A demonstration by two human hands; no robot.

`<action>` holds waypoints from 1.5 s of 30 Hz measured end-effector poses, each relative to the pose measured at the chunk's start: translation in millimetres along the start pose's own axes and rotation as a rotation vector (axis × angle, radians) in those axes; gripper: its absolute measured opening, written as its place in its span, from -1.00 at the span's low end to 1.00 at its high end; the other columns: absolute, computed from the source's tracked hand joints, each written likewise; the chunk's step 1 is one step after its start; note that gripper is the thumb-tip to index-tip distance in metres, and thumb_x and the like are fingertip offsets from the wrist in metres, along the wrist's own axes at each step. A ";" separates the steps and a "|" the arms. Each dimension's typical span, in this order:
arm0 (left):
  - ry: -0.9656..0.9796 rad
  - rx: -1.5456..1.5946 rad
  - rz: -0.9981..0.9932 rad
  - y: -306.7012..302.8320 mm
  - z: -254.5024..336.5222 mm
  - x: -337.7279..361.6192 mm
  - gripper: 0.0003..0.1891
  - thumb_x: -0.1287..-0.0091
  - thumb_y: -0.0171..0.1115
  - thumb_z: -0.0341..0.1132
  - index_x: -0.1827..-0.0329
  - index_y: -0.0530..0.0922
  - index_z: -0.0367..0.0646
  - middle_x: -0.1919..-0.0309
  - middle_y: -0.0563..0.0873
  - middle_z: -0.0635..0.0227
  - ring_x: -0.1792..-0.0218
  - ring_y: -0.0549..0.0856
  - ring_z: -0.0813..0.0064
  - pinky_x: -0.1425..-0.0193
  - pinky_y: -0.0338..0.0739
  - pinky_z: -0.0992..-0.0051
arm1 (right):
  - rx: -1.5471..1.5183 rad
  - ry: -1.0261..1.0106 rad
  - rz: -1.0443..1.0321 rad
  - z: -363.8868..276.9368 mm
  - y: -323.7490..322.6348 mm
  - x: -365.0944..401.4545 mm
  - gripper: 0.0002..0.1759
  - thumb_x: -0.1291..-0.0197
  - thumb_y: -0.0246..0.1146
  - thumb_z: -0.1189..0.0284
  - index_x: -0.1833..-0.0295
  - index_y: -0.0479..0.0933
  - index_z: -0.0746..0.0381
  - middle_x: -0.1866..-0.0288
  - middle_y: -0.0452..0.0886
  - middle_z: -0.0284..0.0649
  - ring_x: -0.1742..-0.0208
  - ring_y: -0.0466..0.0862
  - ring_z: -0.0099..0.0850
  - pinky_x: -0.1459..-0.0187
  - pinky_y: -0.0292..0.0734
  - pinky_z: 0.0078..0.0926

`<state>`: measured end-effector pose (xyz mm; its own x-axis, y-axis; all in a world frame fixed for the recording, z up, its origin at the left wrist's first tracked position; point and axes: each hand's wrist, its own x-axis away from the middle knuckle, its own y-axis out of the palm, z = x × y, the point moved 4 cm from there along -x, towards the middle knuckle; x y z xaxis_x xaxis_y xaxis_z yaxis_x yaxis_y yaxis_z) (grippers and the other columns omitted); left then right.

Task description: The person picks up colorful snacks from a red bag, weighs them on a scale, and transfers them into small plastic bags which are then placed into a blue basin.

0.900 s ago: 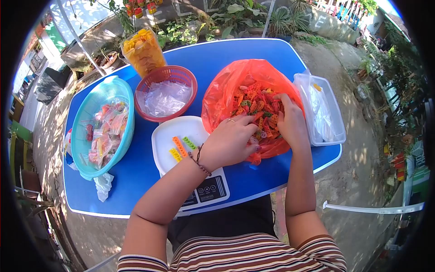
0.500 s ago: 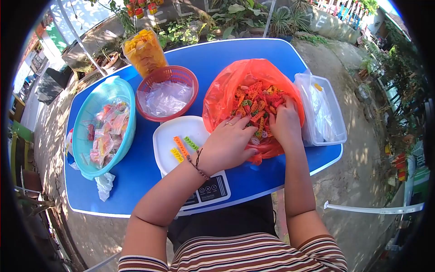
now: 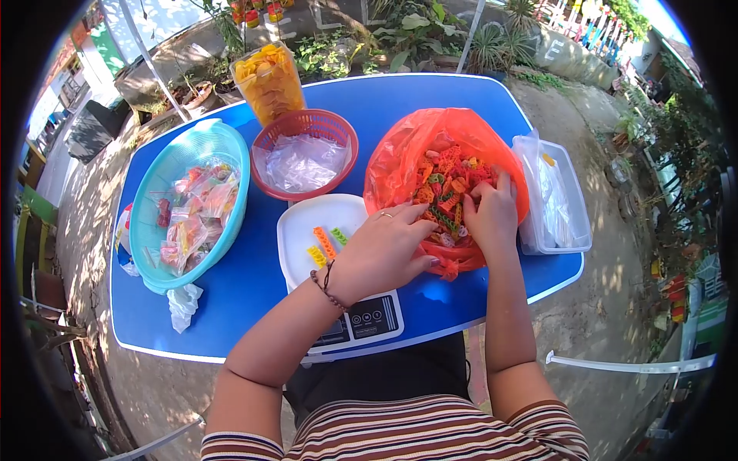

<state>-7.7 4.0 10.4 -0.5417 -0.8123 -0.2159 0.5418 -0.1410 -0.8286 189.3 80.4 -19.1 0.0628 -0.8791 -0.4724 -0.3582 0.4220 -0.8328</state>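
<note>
The red plastic bag (image 3: 400,165) of coloured crackers (image 3: 446,180) is laid open on the blue surface (image 3: 231,292), just beside the scale's white tray (image 3: 304,230), seemingly for easy reach, and the left hand (image 3: 384,250) and right hand (image 3: 490,215) are dug in, though whether either grip is closed on pieces cannot be told.

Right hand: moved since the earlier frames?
Yes, slightly. The right hand shifted inward over the red bag, away from the clear container at its right.

blue table (image 3: 246,307): baskets (image 3: 138,223), scale (image 3: 361,319), red bag (image 3: 407,154)
</note>
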 end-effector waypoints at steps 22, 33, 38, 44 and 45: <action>-0.182 0.654 0.406 -46.4 -32.9 23.2 -0.75 -0.40 0.41 -0.41 -0.09 0.71 -0.28 0.14 0.83 0.34 0.09 0.75 0.61 -0.09 0.63 0.49 | -1.194 0.014 -0.559 -85.8 -18.2 19.4 -0.85 -0.31 0.38 0.59 0.05 0.68 0.41 0.18 0.75 -0.21 0.19 0.72 -0.59 0.11 0.62 -0.61; -0.389 0.403 0.615 -54.4 -90.2 91.8 -0.82 -0.29 0.47 -0.38 0.09 0.81 -0.21 0.29 0.84 0.30 0.32 0.71 0.58 0.13 0.61 0.52 | -0.937 -0.394 -0.353 -142.6 7.8 21.0 -0.86 -0.24 0.33 0.69 0.08 0.65 0.38 0.32 0.75 -0.20 0.32 0.74 -0.58 0.29 0.59 -0.61; -0.316 0.129 0.567 -49.3 -83.1 88.7 -0.82 -0.19 0.53 -0.41 0.14 0.85 -0.09 0.35 0.84 0.38 0.39 0.61 0.57 0.24 0.53 0.55 | -0.827 -0.631 -0.090 -143.5 7.8 33.4 -0.84 -0.07 0.39 0.70 0.20 0.69 0.32 0.40 0.70 -0.22 0.54 0.56 -0.42 0.46 0.40 -0.52; -0.304 0.073 0.603 -46.2 -83.3 94.2 -0.81 -0.16 0.56 -0.39 0.15 0.85 -0.08 0.38 0.83 0.40 0.44 0.60 0.55 0.28 0.50 0.53 | -0.757 -0.668 -0.082 -139.2 4.1 34.5 -0.83 -0.06 0.40 0.67 0.20 0.65 0.30 0.36 0.72 -0.21 0.45 0.63 -0.29 0.33 0.51 -0.35; -0.306 0.060 0.594 -46.2 -83.3 95.7 -0.80 -0.16 0.56 -0.39 0.14 0.84 -0.08 0.40 0.81 0.40 0.45 0.59 0.55 0.30 0.49 0.52 | -0.751 -0.677 -0.067 -140.1 2.8 34.4 -0.83 -0.05 0.40 0.68 0.21 0.64 0.30 0.37 0.72 -0.21 0.45 0.63 -0.29 0.33 0.50 -0.36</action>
<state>-138.2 -20.1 -15.0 0.0619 -0.8841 -0.4632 0.7310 0.3561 -0.5821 59.9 20.3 2.7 0.5355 -0.4867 -0.6902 -0.8133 -0.0769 -0.5768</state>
